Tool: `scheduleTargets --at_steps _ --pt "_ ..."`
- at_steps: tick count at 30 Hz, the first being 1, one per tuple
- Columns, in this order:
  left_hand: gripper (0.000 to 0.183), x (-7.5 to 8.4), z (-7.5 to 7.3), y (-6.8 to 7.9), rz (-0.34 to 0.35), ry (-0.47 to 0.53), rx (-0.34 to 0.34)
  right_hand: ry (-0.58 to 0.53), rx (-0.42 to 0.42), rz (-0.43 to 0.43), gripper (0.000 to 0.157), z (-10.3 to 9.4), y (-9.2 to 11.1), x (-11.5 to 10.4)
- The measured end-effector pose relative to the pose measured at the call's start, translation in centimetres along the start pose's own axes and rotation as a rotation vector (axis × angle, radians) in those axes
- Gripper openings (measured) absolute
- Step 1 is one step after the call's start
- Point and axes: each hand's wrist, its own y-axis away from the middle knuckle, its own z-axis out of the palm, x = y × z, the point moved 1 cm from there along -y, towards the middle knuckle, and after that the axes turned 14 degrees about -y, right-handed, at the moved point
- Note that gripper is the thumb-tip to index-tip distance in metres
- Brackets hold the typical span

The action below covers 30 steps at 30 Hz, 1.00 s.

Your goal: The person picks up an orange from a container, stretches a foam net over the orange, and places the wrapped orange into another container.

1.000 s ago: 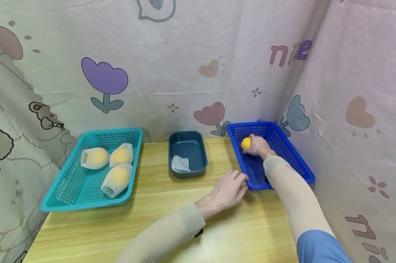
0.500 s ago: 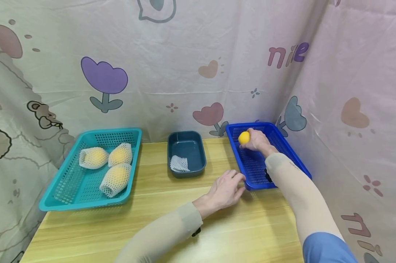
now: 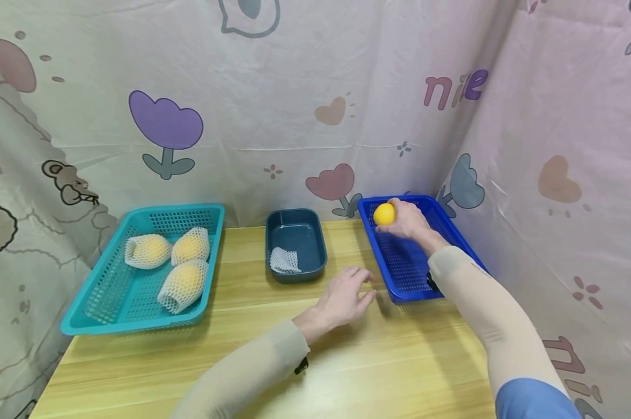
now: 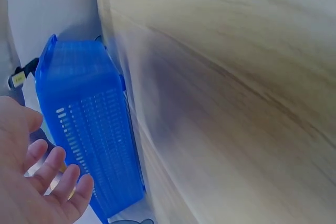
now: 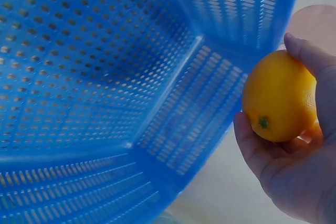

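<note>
My right hand [image 3: 407, 220] grips an orange [image 3: 385, 214] above the far left part of the blue basket [image 3: 394, 279]. In the right wrist view, fingers and thumb wrap the orange [image 5: 281, 95], its green stem end showing, beside the basket's wall [image 5: 194, 108]. My left hand [image 3: 341, 299] hovers over the table left of the blue basket's near corner, fingers loosely bent and holding nothing. The left wrist view has this hand [image 4: 42, 177] in front of the basket's outer side [image 4: 94, 129].
A dark blue-green dish [image 3: 300, 233] with a crumpled white foam net [image 3: 285, 260] stands mid-table. At left, a teal basket [image 3: 132, 302] holds three yellow fruits in foam nets [image 3: 184, 285]. A patterned curtain [image 3: 263, 116] hangs behind the wooden table [image 3: 368, 372].
My right hand has lifted the orange up and slightly left from inside the blue basket. My left hand has moved off the basket's near corner, to the left.
</note>
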Motion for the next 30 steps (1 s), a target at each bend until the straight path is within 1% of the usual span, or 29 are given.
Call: scheduleTargets --at_steps 2,5,11,13,16,18,23,29,30 --pt "0.030 -0.3 -0.1 0.1 -0.027 0.014 -0.006 -0.007 0.005 -0.022 0.090 0.0 0.3 -0.6" --pt "0.030 -0.7 -0.4 0.2 -0.065 0.072 -0.016 -0.030 0.015 -0.052 0.088 -0.1 0.9 -1.3" --pt "0.030 -1.8 -0.8 0.2 -0.136 0.189 0.026 -0.055 0.032 -0.129 0.082 0.0 1.8 -3.0" --pt "0.030 -2.3 -1.1 0.1 -0.172 0.250 0.032 -0.058 0.034 -0.162 0.081 -0.1 2.1 -3.6" --pt "0.028 -2.9 -1.4 0.0 -0.244 0.346 0.030 -0.066 0.042 -0.204 0.080 -0.3 2.5 -4.6" --pt "0.028 -3.3 -1.6 0.0 -0.297 0.406 0.025 -0.071 0.049 -0.219 0.081 -0.3 2.7 -5.2" --pt "0.027 -4.2 -2.2 -0.1 -0.384 0.497 0.014 -0.122 0.062 -0.241 0.081 -0.2 3.2 -6.6" --pt "0.032 -5.1 -2.9 0.1 -0.447 0.566 0.010 -0.202 0.051 -0.257 0.078 0.8 4.1 -8.1" --pt "0.033 -5.2 -3.0 0.1 -0.456 0.590 0.007 -0.215 0.047 -0.259 0.077 1.0 4.3 -8.3"
